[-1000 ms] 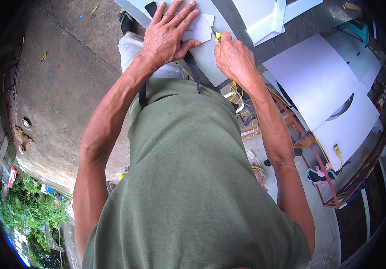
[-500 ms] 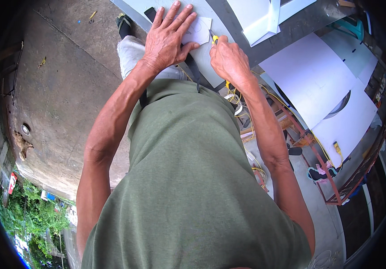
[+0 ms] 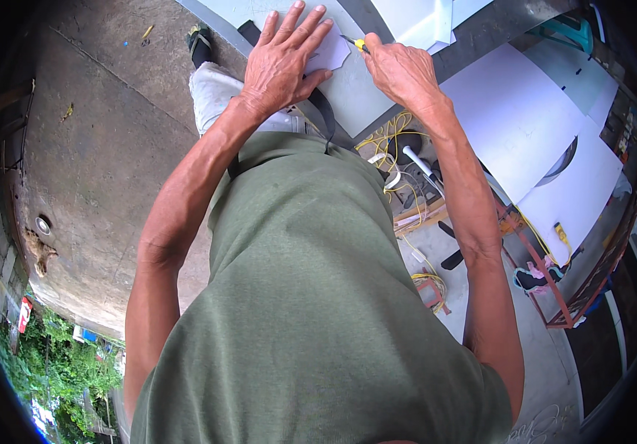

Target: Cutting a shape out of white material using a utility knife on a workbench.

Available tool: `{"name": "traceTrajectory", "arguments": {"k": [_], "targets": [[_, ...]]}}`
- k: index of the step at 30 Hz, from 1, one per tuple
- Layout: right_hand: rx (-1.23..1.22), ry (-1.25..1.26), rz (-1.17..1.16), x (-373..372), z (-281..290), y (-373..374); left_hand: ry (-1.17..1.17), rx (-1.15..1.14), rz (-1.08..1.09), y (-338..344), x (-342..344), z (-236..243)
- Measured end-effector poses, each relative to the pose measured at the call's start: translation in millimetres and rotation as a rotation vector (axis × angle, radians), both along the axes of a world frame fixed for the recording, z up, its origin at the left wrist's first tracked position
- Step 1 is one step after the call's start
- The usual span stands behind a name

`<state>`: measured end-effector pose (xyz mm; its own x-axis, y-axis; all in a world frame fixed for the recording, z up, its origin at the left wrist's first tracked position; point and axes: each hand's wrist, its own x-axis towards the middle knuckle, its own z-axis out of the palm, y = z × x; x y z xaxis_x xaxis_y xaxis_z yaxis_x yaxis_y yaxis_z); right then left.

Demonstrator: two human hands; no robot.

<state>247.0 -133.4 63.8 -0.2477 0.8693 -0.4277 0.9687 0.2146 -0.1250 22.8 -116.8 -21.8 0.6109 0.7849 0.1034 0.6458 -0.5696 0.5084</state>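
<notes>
My left hand (image 3: 281, 65) lies flat with its fingers spread, pressing down a small white piece of paper or card (image 3: 330, 53) on a grey-white sheet (image 3: 359, 92) at the table. Most of the piece is hidden beneath the palm; its angular right side shows. Closed around a yellow utility knife (image 3: 361, 45), my right hand (image 3: 405, 72) is just right of the piece. The thin blade points left toward the piece's upper right edge; whether it touches cannot be made out. A dark strap (image 3: 321, 111) hangs at the table edge below my left thumb.
White folded sheets (image 3: 426, 26) lie on the table's far right. Large white panels (image 3: 514, 118) lean over a reddish metal frame (image 3: 548, 296) at right. Yellow cords (image 3: 389, 137) tangle below the table edge. A teal stool (image 3: 574, 33) stands at far right.
My right hand has shifted right with the knife, so the blade sits farther from my left hand. The piece's upper right outline looks different. The left hand has barely moved.
</notes>
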Motion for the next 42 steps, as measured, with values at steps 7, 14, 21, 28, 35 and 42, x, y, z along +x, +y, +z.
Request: {"name": "traceTrajectory", "arguments": {"k": [7, 14, 21, 28, 35, 42], "targets": [[-0.103, 0.041, -0.04, -4, 3, -2, 0.061, 0.068, -0.113, 2, 2, -11], [-0.168, 0.063, -0.055, -6, 4, 2, 0.058, 0.048, -0.096, 5, 2, -6], [-0.187, 0.081, -0.091, -6, 2, 0, 0.047, 0.011, -0.085, 2, 3, -3], [-0.209, 0.105, -0.148, -8, -2, -5, 0.031, 0.006, -0.083, 2, 3, -1], [-0.217, 0.113, -0.215, -16, 2, -8, 0.048, 0.003, -0.077, 1, 3, -1], [-0.214, 0.129, -0.242, -18, -1, -15, 0.033, 0.0, -0.082, 3, 4, -1]]}}
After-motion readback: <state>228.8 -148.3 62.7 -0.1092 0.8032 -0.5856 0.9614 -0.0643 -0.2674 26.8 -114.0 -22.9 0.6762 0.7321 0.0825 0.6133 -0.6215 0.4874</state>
